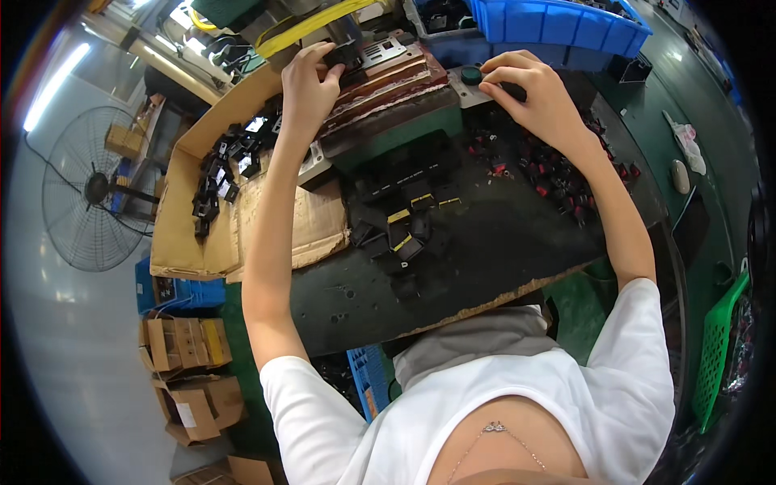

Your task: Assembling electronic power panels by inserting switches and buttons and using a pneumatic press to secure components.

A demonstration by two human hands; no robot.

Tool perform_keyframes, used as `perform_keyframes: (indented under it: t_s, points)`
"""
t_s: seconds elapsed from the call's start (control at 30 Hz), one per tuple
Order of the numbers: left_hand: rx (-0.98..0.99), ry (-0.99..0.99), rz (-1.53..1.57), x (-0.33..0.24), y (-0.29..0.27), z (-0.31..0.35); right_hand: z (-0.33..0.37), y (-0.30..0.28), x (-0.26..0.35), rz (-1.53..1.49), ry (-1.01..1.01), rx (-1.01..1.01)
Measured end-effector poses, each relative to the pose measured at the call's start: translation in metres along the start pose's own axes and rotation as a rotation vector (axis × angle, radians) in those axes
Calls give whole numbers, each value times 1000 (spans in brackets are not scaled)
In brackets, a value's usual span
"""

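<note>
My left hand (309, 90) reaches to the press at the far side of the bench. Its thumb and fingers close round a black plastic part (346, 56) beside a metal fixture plate (383, 52). How the part sits in the fixture is hard to make out. My right hand (537, 95) is beside a round dark green button (471, 75) on a metal plate. Its fingers are bent and apart, holding nothing, with the fingertips at the button's edge; whether they press it cannot be told. Black housings with yellow strips (400, 230) lie on the bench nearer to me.
A cut-open cardboard box (190, 234) at left holds small black parts (230, 166). Small red-and-black pieces (558, 178) lie scattered at right. Blue bins (558, 28) stand behind. A fan (97, 188) is at far left, a green basket (718, 347) at far right.
</note>
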State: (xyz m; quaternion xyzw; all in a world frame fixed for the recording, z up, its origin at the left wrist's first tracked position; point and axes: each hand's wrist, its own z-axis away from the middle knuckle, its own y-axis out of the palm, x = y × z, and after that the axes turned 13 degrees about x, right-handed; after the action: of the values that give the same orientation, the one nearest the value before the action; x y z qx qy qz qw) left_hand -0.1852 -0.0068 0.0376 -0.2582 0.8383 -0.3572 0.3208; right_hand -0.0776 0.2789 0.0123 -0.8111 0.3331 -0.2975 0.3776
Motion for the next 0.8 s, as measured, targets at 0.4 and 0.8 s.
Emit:
perform_keyframes:
  t_s: [0.4, 0.8]
  points:
    - [261, 90, 30, 15, -7, -13, 0, 4, -6, 34, -7, 3]
    - [288, 220, 24, 22, -9, -14, 1, 6, -6, 5, 6, 17]
